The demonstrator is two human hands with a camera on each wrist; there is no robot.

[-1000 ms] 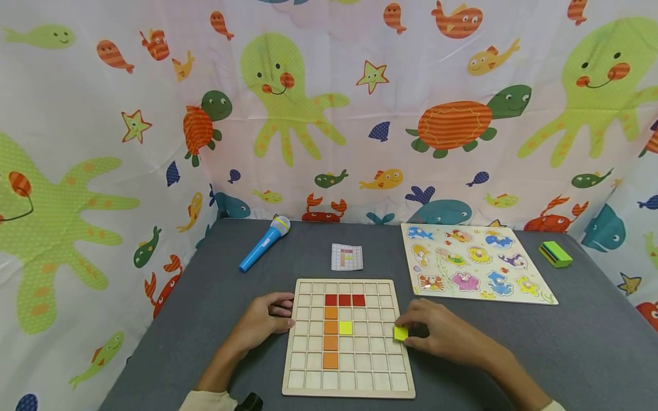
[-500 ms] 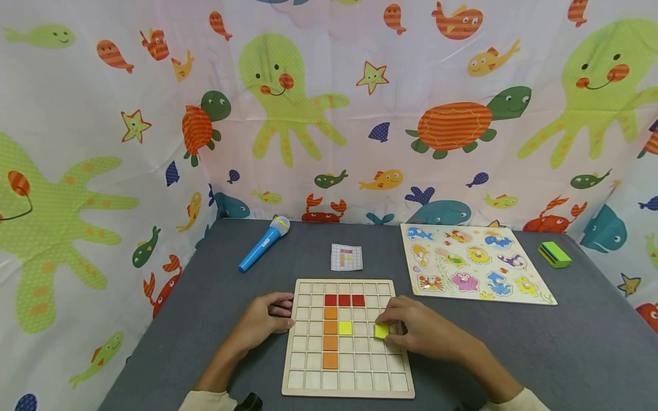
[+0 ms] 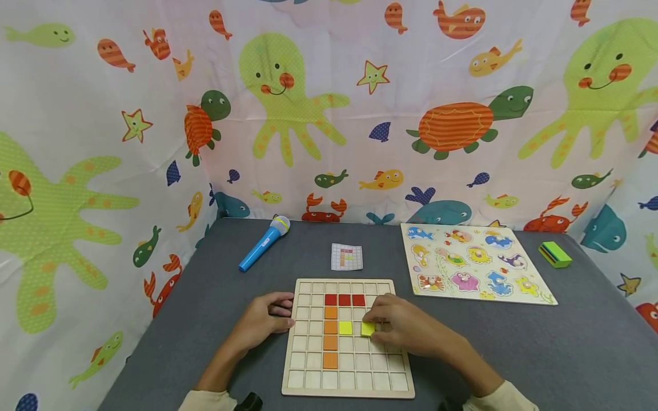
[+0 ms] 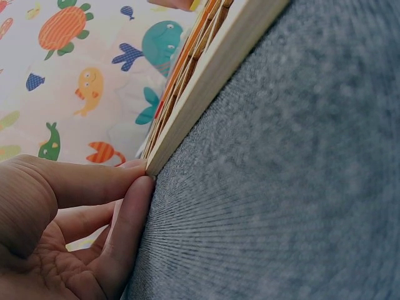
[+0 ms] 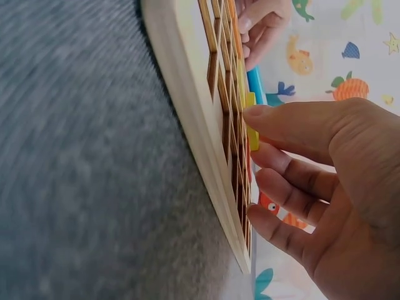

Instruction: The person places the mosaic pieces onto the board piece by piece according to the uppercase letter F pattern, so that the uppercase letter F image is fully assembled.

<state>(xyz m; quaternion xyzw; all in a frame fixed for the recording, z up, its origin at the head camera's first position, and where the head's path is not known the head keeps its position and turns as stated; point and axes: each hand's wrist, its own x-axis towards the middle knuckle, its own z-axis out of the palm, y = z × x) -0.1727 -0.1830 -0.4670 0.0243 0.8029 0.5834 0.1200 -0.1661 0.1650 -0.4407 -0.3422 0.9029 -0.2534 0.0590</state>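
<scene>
A pale wooden grid board (image 3: 360, 378) lies on the dark table, with red tiles (image 3: 345, 300) in a row, orange tiles (image 3: 330, 343) in a column, and one yellow tile (image 3: 345, 327) beside the column. My right hand (image 3: 406, 323) pinches another yellow tile (image 5: 252, 122) between thumb and fingers, close over the grid right of the placed one. Its other fingers spread loosely in the right wrist view. At the board's left edge, my left hand (image 3: 259, 319) touches the rim with thumb and index fingertips; the left wrist view shows the board's side (image 4: 206, 81) against them.
A small printed grid card (image 3: 346, 257) lies behind the board. A blue toy microphone (image 3: 263, 245) is at the back left. A sea-animal peg puzzle (image 3: 475, 262) and a green layered block (image 3: 555, 254) are at the right. A sea-animal curtain hangs behind.
My right hand has moved left with the yellow tile, from the board's right edge to over its inner squares. The left hand has stayed in place.
</scene>
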